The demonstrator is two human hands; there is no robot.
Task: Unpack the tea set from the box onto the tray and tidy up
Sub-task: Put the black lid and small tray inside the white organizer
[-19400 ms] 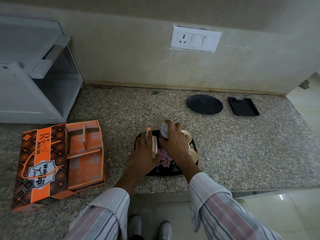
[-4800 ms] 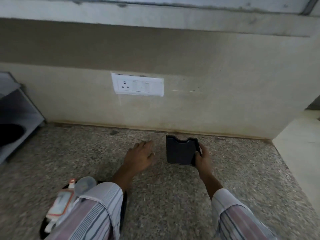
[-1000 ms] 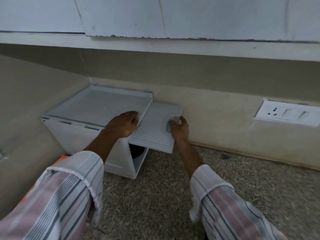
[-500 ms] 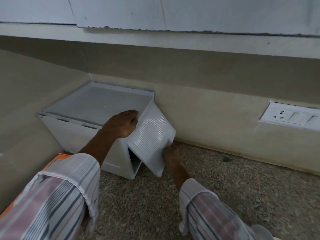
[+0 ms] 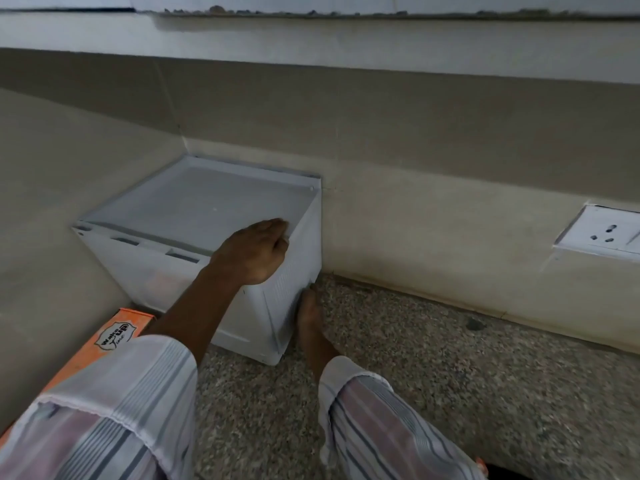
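Nearest, striped sleeves, then the orange cardboard box (image 5: 114,341) at eight o'clock on the speckled granite counter (image 5: 433,375). The right hand (image 5: 309,315) lies flat along the ribbed door of the white plastic cabinet (image 5: 194,209); its fingers are hidden, so I cannot tell their state. The left hand (image 5: 254,251) rests, fingers loosely curled, on the top edge. At two o'clock, a wall socket (image 5: 602,235) above open counter.

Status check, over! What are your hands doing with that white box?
Left hand resting on white cabinet top. Right hand at its door, grip unclear. Door looks closed. Orange box beside.
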